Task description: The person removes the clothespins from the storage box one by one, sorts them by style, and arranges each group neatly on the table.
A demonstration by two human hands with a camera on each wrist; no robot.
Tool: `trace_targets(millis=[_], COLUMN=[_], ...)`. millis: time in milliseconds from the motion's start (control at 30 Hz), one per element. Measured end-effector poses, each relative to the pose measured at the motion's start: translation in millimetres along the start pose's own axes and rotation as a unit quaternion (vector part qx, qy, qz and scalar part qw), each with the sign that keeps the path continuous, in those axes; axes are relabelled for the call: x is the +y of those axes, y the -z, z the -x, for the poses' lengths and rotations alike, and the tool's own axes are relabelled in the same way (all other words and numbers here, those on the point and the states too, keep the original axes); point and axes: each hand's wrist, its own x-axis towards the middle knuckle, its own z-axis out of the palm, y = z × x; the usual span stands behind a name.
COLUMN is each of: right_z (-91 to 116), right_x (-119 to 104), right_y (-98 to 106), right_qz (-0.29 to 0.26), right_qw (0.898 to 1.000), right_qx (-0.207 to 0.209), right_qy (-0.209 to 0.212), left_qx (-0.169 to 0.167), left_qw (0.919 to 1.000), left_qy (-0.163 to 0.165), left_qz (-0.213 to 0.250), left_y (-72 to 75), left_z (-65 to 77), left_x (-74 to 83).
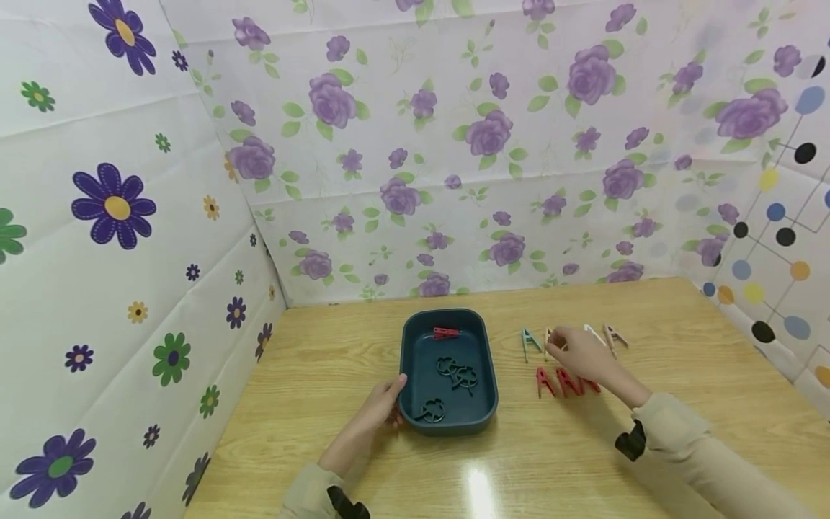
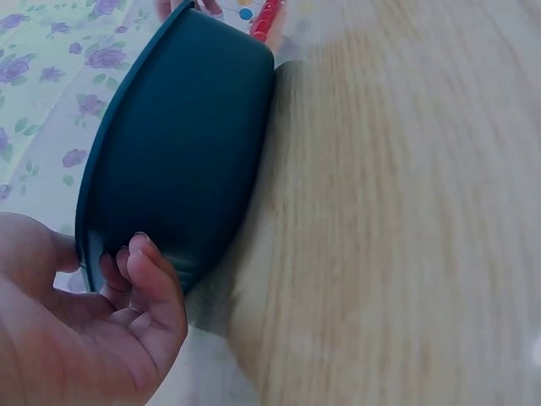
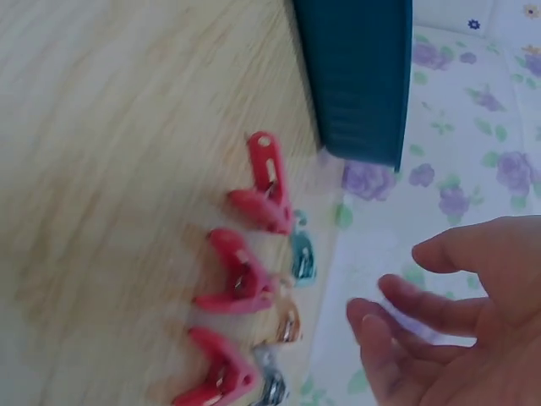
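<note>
My left hand [image 1: 382, 402] grips the left rim of a dark teal plastic bin [image 1: 405, 346], its thumb over the edge and its fingers against the outer wall [image 2: 177, 135]. Inside the bin lie a red clothespin [image 1: 446, 333] and three dark green, flower-shaped ring pieces [image 1: 433, 411]. Over two rows of clothespins hovers my right hand [image 1: 579, 353], thumb and fingers apart with nothing between them in the right wrist view. Its fingertips overlap a pale orange clothespin [image 1: 547, 336] in the back row. Red clothespins [image 3: 239, 275] stand in the front row, partly hidden by the hand.
A teal clothespin [image 1: 528, 344] is at the left end of the back row; white [image 1: 591, 331] and beige [image 1: 614, 335] ones are beyond the hand. The wooden table [image 1: 318, 360] meets flower-printed cloth [image 1: 402, 252] at the back and left.
</note>
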Motion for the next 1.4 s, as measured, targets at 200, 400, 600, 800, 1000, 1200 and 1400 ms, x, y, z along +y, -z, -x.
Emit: trace_targets(millis=[200, 400, 600, 800, 1000, 1200, 1400], right_z=[-11, -23, -36, -48, -55, -59, -67], right_x=[-22, -45, -61, -72, -79, -80, -88], right_y=[0, -5, -14, -17, -20, -25, -28], right_qz=[-0.027, -0.006, -0.003, -0.018, -0.037, -0.033, -0.019], right_qw=[1.000, 1.000, 1.000, 1.000, 0.999, 0.999, 0.997], right_qx=[0.000, 0.008, 0.009, 0.015, 0.006, -0.016, -0.061], right_qy=[0.008, 0.013, 0.020, 0.000, 0.005, 0.011, 0.037], left_qx=[0.006, 0.039, 0.050, 0.062, 0.070, 0.065, 0.054], left_qw=[0.9999, 0.9989, 0.9977, 0.9974, 0.9957, 0.9949, 0.9961], left_qy=[-0.008, -0.014, -0.015, -0.032, -0.052, -0.059, -0.050], left_qz=[-0.007, 0.020, 0.042, 0.018, -0.031, -0.048, -0.048], left_y=[2.6, 1.9, 0.7, 0.0, 0.9, 1.6, 0.7], left_z=[4.6, 3.8, 3.3, 2.3, 2.1, 2.7, 2.5], left_x=[8.2, 11.7, 11.1, 11.4, 11.1, 12.3, 15.4])
